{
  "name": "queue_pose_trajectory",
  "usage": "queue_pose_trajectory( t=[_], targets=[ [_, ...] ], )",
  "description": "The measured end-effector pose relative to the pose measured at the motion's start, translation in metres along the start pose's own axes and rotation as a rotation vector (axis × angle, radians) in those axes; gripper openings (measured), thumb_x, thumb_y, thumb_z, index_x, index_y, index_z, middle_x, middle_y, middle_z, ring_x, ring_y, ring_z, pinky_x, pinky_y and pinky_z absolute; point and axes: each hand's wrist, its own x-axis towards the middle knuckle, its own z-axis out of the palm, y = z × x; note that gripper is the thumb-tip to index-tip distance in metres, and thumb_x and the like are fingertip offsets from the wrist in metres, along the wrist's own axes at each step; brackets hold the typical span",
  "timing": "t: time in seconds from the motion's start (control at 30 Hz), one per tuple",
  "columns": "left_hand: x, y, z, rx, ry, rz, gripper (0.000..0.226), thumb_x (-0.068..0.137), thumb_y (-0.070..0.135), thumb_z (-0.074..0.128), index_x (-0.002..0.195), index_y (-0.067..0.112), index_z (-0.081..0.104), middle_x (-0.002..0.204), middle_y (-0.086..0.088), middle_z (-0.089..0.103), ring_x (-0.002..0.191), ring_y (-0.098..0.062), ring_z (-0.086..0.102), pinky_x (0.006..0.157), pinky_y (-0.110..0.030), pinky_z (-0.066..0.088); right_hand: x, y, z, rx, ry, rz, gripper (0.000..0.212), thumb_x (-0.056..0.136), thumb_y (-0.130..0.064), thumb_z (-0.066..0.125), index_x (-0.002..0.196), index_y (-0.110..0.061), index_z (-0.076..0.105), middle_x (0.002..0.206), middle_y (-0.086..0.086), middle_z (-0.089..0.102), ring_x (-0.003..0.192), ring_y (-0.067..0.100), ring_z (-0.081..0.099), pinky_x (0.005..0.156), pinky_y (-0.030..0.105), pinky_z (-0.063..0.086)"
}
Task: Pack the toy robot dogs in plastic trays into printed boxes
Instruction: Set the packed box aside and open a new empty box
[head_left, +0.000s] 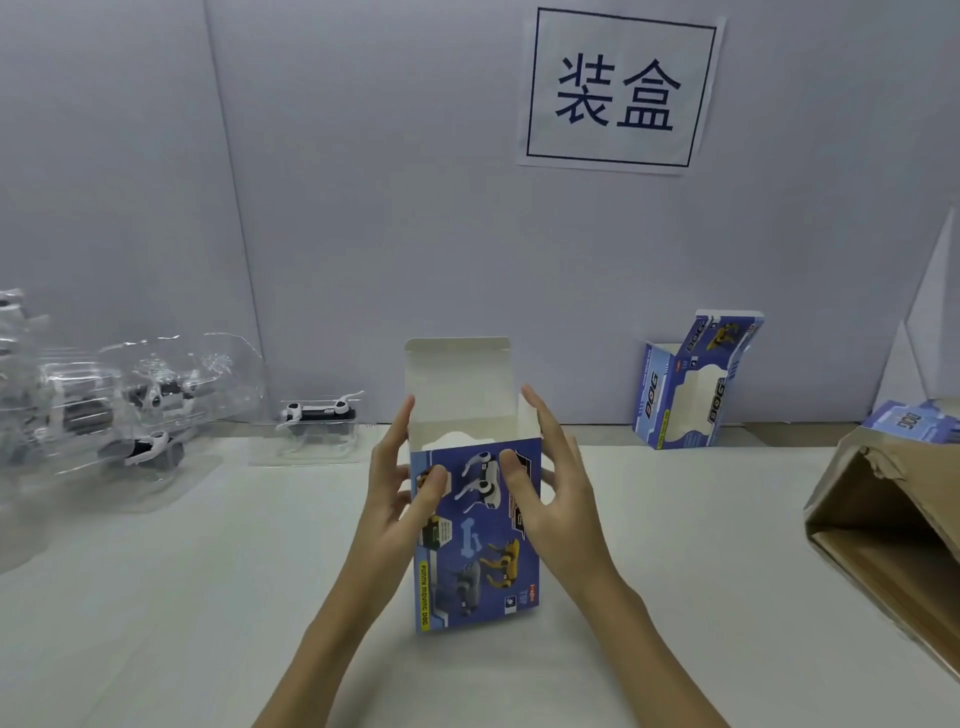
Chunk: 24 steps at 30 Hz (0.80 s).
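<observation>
Hands are placed on either side of a blue printed box (475, 535) that stands upright on the white table (208, 597), its top flap (457, 379) raised and its mouth open. The box is held by the left hand (402, 499), whose thumb is pressed on the printed front while the fingers are wrapped round the left wall. The right wall is gripped by the right hand (545, 493), thumb on the front, fingers extended behind. A toy robot dog in a clear tray (317, 426) is seen left of the box, well apart from it, against the grey backboard (363, 208). More trayed dogs (119, 415) are piled at far left. A second printed box (691, 384) is leaned open at the backboard to the right, beside a brown carton (893, 530). A paper sign (618, 88) is fixed above.
</observation>
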Motion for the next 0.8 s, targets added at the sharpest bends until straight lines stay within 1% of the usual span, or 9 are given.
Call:
queue_pose_trajectory(
  t=[0.1,0.17,0.23,0.3,0.4,0.53,0.67,0.73,0.8],
  targets=[
    [-0.001,-0.004,-0.001,-0.016,-0.03,-0.033,0.082,0.08,0.078,0.065,0.15,0.067,0.023,0.136,0.038,0.055,0.128,-0.008,0.062,0.081,-0.029,0.062,0.001,-0.002,0.008,0.128,-0.053,0.05,0.054,0.1,-0.043,0.058,0.148,-0.056,0.038,0.153,-0.012,0.051,0.126,0.021,0.064,0.092,0.04,0.062],
    [-0.001,-0.006,-0.001,0.001,-0.033,-0.015,0.081,0.084,0.076,0.063,0.152,0.064,0.021,0.137,0.041,0.051,0.13,-0.009,0.061,0.082,-0.028,0.062,0.004,-0.004,0.009,0.126,-0.037,0.061,0.044,0.099,-0.042,0.057,0.14,-0.056,0.046,0.15,-0.009,0.053,0.126,0.024,0.064,0.089,0.043,0.063],
    [-0.001,-0.007,-0.003,0.011,-0.025,-0.017,0.081,0.082,0.078,0.063,0.151,0.064,0.024,0.14,0.04,0.049,0.131,-0.012,0.06,0.084,-0.033,0.063,0.007,-0.006,0.009,0.123,-0.03,0.095,0.031,0.097,-0.041,0.056,0.124,-0.057,0.057,0.142,-0.009,0.059,0.126,0.023,0.063,0.079,0.037,0.065],
    [-0.001,-0.009,-0.005,0.027,-0.028,-0.035,0.079,0.078,0.082,0.064,0.147,0.065,0.03,0.138,0.036,0.051,0.13,-0.015,0.061,0.085,-0.039,0.064,0.007,-0.006,0.008,0.15,-0.003,0.121,0.02,0.094,-0.039,0.057,0.112,-0.046,0.064,0.131,-0.006,0.066,0.121,0.022,0.067,0.069,0.027,0.063],
    [-0.001,-0.01,-0.006,0.04,-0.033,-0.055,0.076,0.074,0.083,0.067,0.142,0.06,0.041,0.145,0.018,0.05,0.13,-0.024,0.061,0.084,-0.046,0.064,0.008,-0.005,0.007,0.187,0.027,0.12,0.018,0.093,-0.037,0.058,0.107,-0.028,0.062,0.117,-0.002,0.071,0.111,0.019,0.072,0.062,0.022,0.06],
    [-0.003,-0.01,-0.005,0.066,-0.032,-0.028,0.056,0.081,0.075,0.066,0.131,0.056,0.048,0.15,0.006,0.046,0.128,-0.029,0.062,0.082,-0.05,0.064,0.007,-0.007,0.008,0.192,0.023,0.121,0.02,0.094,-0.038,0.058,0.108,-0.026,0.062,0.118,0.002,0.07,0.111,0.02,0.072,0.063,0.025,0.061],
    [-0.001,-0.009,-0.004,0.124,0.013,0.051,0.025,0.092,0.048,0.065,0.114,0.051,0.053,0.141,0.023,0.046,0.131,-0.018,0.058,0.078,-0.044,0.065,0.004,-0.01,0.009,0.214,0.024,0.14,0.022,0.094,-0.039,0.06,0.112,-0.029,0.066,0.133,-0.003,0.065,0.119,0.02,0.067,0.066,0.026,0.062],
    [0.0,-0.007,-0.002,0.127,0.029,0.074,0.021,0.091,0.044,0.067,0.107,0.052,0.056,0.139,0.038,0.038,0.137,-0.009,0.049,0.078,-0.04,0.065,0.005,-0.012,0.007,0.23,0.022,0.159,0.023,0.092,-0.041,0.062,0.111,-0.032,0.071,0.144,-0.013,0.059,0.129,0.018,0.061,0.071,0.03,0.063],
    [0.001,-0.006,0.0,0.115,0.038,0.076,0.022,0.088,0.042,0.069,0.106,0.049,0.057,0.141,0.043,0.034,0.138,-0.002,0.046,0.078,-0.038,0.065,0.005,-0.013,0.004,0.269,0.004,0.17,0.021,0.091,-0.039,0.064,0.109,-0.036,0.074,0.143,-0.02,0.058,0.131,0.019,0.06,0.072,0.031,0.064]
  ],
)
